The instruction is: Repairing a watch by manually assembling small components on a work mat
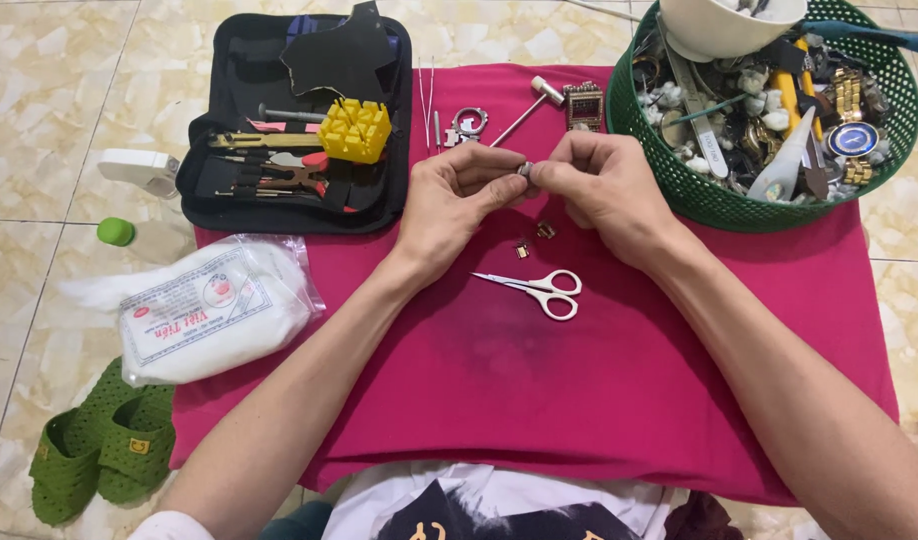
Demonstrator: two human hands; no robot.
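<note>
My left hand point(449, 200) and my right hand point(604, 185) meet above a magenta cloth point(539, 390), and together they pinch a tiny metal part point(525, 169) between thumbs and forefingers. Just below the hands lie two small brass-coloured bits point(534, 240) and a pair of white-handled scissors point(544, 290). Behind the hands rest a small hammer point(527, 108), thin tweezers point(426, 95), a metal ring piece point(467, 124) and a square watch case point(584, 105).
An open black tool case point(299, 130) with a yellow block point(355, 130) sits back left. A green mesh basket point(719, 195) of watch parts and a white bowl point(724, 25) stand back right. A white bag point(209, 305), green sandals point(99, 440) and a green cap point(116, 231) lie left.
</note>
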